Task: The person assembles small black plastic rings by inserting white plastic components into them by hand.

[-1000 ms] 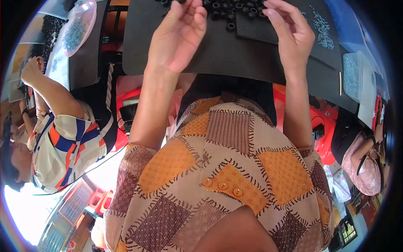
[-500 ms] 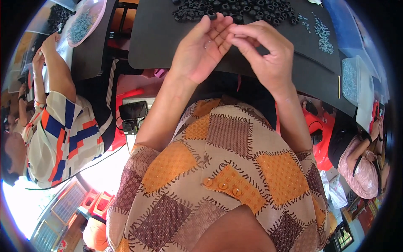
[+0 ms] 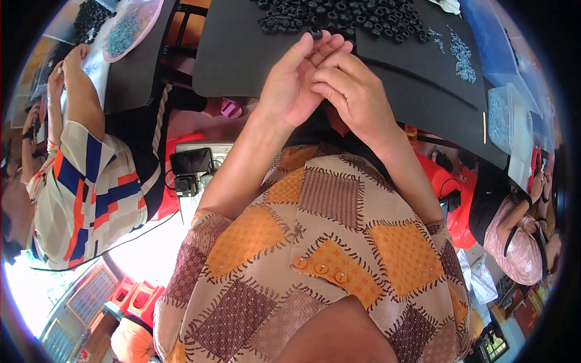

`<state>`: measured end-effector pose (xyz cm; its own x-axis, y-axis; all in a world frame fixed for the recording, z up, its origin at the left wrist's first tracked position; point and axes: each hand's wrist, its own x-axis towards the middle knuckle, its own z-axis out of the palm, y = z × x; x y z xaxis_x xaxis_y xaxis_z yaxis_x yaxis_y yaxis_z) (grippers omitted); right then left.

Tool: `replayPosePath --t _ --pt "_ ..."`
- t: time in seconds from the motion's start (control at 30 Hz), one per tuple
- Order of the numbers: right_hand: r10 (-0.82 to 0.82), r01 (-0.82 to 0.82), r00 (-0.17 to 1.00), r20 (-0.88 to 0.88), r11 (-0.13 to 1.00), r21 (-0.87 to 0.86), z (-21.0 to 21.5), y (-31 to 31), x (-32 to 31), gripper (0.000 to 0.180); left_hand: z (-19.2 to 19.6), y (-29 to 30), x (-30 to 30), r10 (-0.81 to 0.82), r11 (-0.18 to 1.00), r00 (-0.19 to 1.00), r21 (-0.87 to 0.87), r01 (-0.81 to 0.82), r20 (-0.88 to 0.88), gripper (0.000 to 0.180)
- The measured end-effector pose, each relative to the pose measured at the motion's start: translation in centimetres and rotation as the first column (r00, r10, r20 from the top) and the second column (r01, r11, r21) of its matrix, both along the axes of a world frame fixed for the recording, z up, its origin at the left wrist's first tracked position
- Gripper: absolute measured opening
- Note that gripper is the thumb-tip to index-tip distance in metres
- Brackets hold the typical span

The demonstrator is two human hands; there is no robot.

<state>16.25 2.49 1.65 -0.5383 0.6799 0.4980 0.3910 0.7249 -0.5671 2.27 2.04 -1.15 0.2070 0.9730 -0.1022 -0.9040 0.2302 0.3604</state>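
My left hand (image 3: 287, 92) is turned palm up over the near edge of the dark table (image 3: 233, 66). Between its thumb and index fingertip sits a small black ring-shaped piece (image 3: 315, 34). My right hand (image 3: 358, 100) lies across the left palm, thumb and fingertips pinched together against it. Whatever those fingertips hold is hidden or too small to make out. Just beyond both hands spreads a heap of black hollow pieces (image 3: 387, 21), several of them showing open round ends.
Tiny pale blue bits (image 3: 463, 63) lie scattered at the right, near a clear plastic box (image 3: 501, 121) holding more. A thin stick (image 3: 484, 127) rests beside the box. At the left, a co-worker's arm (image 3: 83, 91) is near a pink-rimmed basin (image 3: 154, 21).
My right hand has come down and left onto the left palm, covering the tiny clear bits seen there earlier. My left hand has shifted slightly right and nearer, keeping the black piece.
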Motion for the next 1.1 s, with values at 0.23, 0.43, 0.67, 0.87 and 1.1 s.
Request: replayPosePath --t 0.23,0.43,0.67,0.87,1.1 --pt "-0.153 0.083 0.943 -0.295 0.968 -0.236 1.6 1.5 1.6 0.019 0.4 -1.1 -1.0 0.048 0.994 0.954 0.104 -0.018 -0.296 0.031" --pt "-0.182 0.074 0.916 -0.358 0.952 -0.296 3.1 1.3 1.7 0.009 0.8 -1.9 -1.1 0.117 0.980 0.828 0.196 -0.008 -0.549 0.027" --pt "-0.042 0.020 0.970 -0.238 0.995 -0.096 3.3 1.6 1.5 0.013 1.2 -2.6 -1.4 0.178 0.969 0.642 0.246 0.017 -0.745 0.026" --pt "-0.119 0.054 0.960 -0.255 0.968 -0.246 3.5 1.0 2.0 0.012 1.6 -2.8 -1.6 0.256 0.943 0.536 0.329 0.043 -0.804 0.023" --pt "-0.026 0.019 0.976 -0.217 0.999 -0.033 3.5 1.2 1.2 0.013 2.1 -3.0 -1.8 0.142 0.982 0.637 0.188 0.005 -0.757 0.025"
